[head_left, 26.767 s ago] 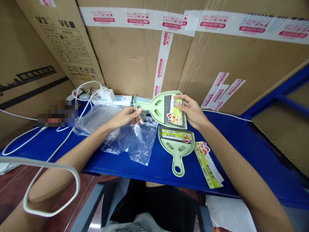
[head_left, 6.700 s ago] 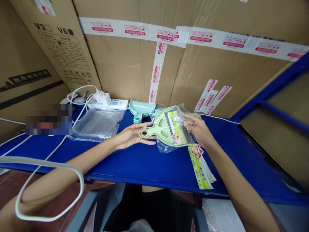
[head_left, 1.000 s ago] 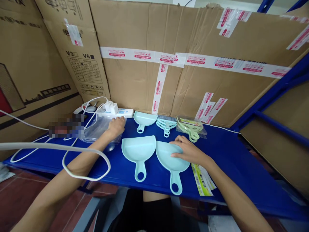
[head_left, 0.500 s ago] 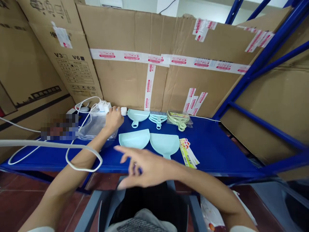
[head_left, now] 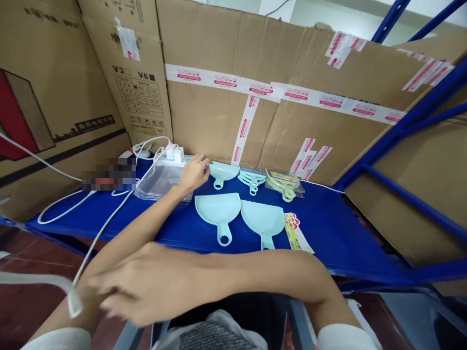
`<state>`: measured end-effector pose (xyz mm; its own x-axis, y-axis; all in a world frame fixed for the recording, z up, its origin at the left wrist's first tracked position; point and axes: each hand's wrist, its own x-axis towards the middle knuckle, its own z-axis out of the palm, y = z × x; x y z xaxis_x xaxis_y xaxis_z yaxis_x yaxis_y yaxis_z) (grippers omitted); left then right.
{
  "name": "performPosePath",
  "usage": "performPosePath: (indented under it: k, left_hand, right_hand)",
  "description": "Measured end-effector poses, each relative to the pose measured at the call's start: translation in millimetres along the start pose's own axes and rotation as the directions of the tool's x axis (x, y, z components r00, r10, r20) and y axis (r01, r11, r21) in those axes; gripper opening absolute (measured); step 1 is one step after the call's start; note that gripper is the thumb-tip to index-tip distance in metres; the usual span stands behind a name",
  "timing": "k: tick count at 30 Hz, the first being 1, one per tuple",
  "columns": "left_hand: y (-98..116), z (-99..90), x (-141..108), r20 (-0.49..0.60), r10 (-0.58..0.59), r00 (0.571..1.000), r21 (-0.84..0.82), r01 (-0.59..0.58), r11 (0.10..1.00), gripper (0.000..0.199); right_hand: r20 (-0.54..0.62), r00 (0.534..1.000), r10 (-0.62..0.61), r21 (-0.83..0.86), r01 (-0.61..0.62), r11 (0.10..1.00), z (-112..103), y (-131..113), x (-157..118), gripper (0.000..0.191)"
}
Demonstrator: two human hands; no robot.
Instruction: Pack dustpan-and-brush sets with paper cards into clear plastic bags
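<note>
My left hand (head_left: 197, 172) reaches to the back of the blue table, its fingers curled down between the white power strip (head_left: 175, 153) and a light-blue dustpan (head_left: 224, 171); what lies under the fingertips is hidden. My right hand (head_left: 146, 282) is blurred and crosses over my left forearm, near a white cable end (head_left: 75, 301). Two larger light-blue dustpans, a left one (head_left: 219, 209) and a right one (head_left: 262, 217), lie side by side in front. Behind them are a nested light-blue brush set (head_left: 251, 180) and a green set in clear wrap (head_left: 282, 182).
Clear plastic bags (head_left: 160, 180) lie under and beside my left forearm. Printed cards (head_left: 297, 233) lie right of the dustpans. White cables run over the table's left part. Cardboard panels (head_left: 219, 116) stand behind, with a blue metal frame (head_left: 412, 194) on the right.
The view has shifted left. My right hand has swung left and down, from in front of the dustpans to over my left forearm. The loose white cable has dropped lower.
</note>
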<state>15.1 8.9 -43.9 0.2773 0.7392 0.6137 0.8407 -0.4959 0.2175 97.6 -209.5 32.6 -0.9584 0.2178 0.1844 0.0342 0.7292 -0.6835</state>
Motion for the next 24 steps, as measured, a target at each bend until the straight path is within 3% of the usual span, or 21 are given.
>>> performPosePath:
  k: [2,4,6,8,9,12,14,19,24]
  left_hand:
    - [9,2.1,-4,0.126,0.208,0.97,-0.193,-0.182,0.964,0.028]
    - [23,6.7,-11,0.258,0.426,0.867,-0.368,-0.319,0.873,0.024]
    - [36,13.3,-19,0.328,0.53,0.782,-0.401,-0.393,0.828,0.03]
    - [44,20.2,-25,0.38,0.56,0.736,-0.368,-0.435,0.822,0.039]
    - [47,23.1,-27,0.4,0.56,0.726,-0.352,-0.442,0.825,0.042]
    - [46,27.5,-29,0.439,0.554,0.707,-0.369,-0.42,0.829,0.037]
    - [42,26.5,-28,0.466,0.546,0.696,-0.413,-0.375,0.83,0.032]
    - [37,22.0,-24,0.512,0.539,0.668,-0.524,-0.255,0.813,0.035]
    - [32,27.4,-24,0.438,0.584,0.683,-0.574,-0.288,0.767,0.033]
  right_hand:
    - [-0.175,0.982,0.077,-0.035,-0.085,0.996,-32,16,-40,0.015]
    - [-0.458,0.868,0.192,-0.093,-0.262,0.961,-75,43,-93,0.021]
    - [-0.602,0.756,0.258,-0.219,-0.467,0.857,-116,77,-147,0.017]
    - [-0.587,0.718,0.374,-0.302,-0.623,0.721,-144,112,-194,0.016]
    - [-0.531,0.72,0.446,-0.33,-0.661,0.674,-150,128,-212,0.016]
    - [-0.367,0.752,0.548,-0.368,-0.658,0.657,-144,164,-246,0.039]
    - [-0.35,0.762,0.546,-0.362,-0.647,0.671,-131,176,-255,0.053]
    - [-0.388,0.781,0.489,-0.365,-0.618,0.696,-114,181,-266,0.047]
    - [-0.395,0.798,0.455,-0.379,-0.593,0.71,-116,188,-272,0.047]
